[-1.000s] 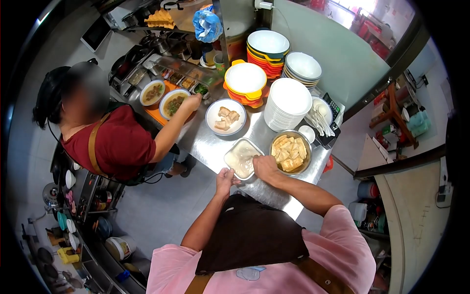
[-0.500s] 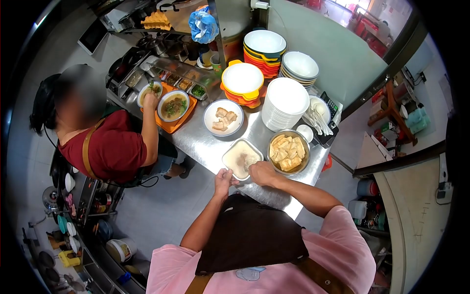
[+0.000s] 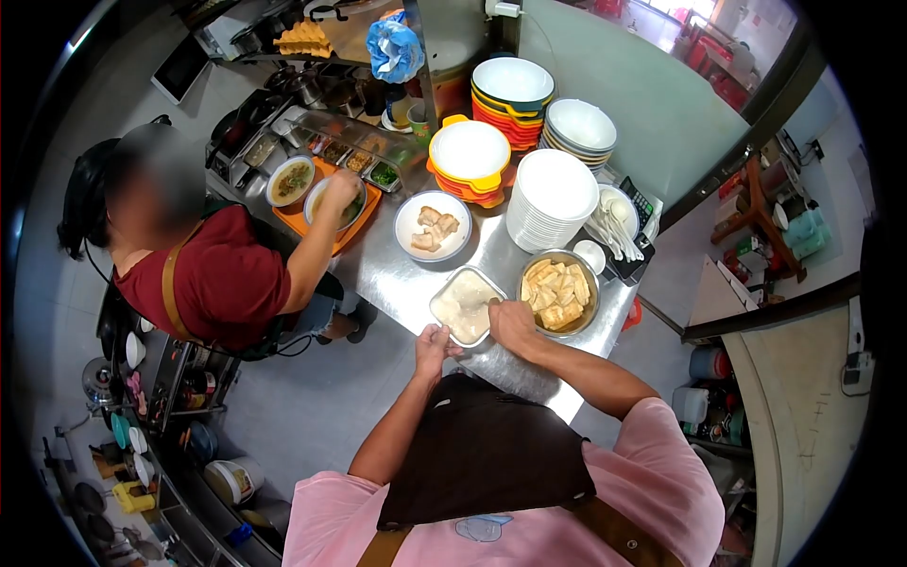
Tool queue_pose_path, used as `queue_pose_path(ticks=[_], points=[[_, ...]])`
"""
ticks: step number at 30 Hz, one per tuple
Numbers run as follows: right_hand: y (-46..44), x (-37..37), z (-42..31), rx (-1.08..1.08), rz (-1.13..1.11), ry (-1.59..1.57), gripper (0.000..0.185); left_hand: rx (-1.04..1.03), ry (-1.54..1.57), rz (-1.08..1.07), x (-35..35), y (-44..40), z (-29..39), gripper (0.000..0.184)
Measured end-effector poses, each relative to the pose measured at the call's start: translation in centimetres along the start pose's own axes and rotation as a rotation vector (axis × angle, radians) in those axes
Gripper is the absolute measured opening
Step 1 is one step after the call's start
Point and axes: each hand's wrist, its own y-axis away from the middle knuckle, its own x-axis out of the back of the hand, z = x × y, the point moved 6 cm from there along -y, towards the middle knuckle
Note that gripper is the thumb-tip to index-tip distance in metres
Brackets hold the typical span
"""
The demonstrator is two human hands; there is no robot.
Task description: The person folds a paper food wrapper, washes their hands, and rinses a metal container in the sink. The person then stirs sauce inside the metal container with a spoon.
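Observation:
A rectangular metal container (image 3: 442, 319) with pale, milky batter-like liquid (image 3: 465, 300) stands at the counter's near edge. My left hand (image 3: 435, 352) grips its near left corner, thumb at the rim. Closed at the container's right side is my right hand (image 3: 513, 326); what its fingers hold dips towards the liquid and is mostly hidden. Just right of that hand, a round metal bowl (image 3: 594, 312) holds several golden fried pieces (image 3: 557, 291). Beyond the container, a white bowl (image 3: 404, 213) holds several pale pieces of meat (image 3: 435, 230).
A co-worker in a red shirt (image 3: 213, 283) reaches over an orange tray (image 3: 342, 248) with two soup bowls. Stacked white bowls (image 3: 553, 194) and yellow-handled bowls (image 3: 469, 151) stand at the back. Spoons (image 3: 619, 227) lie at the right, by a glass partition (image 3: 642, 94).
My right hand has shifted slightly right, and the liquid's surface looks stirred. My left hand stays on the container. The co-worker's hand has moved from the left soup bowl to the right one.

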Motion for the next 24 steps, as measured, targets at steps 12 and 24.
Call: queue_pose_path(ticks=[12, 24], points=[[-0.2, -0.5, -1.3, 0.103, -0.100, -0.060, 0.024, 0.009, 0.000, 0.017, -0.3, 0.5, 0.4, 0.019], [-0.3, -0.2, -3.2, 0.184, -0.269, -0.104, 0.019, 0.023, -0.012, -0.004, -0.1, 0.0, 0.0, 0.015]])
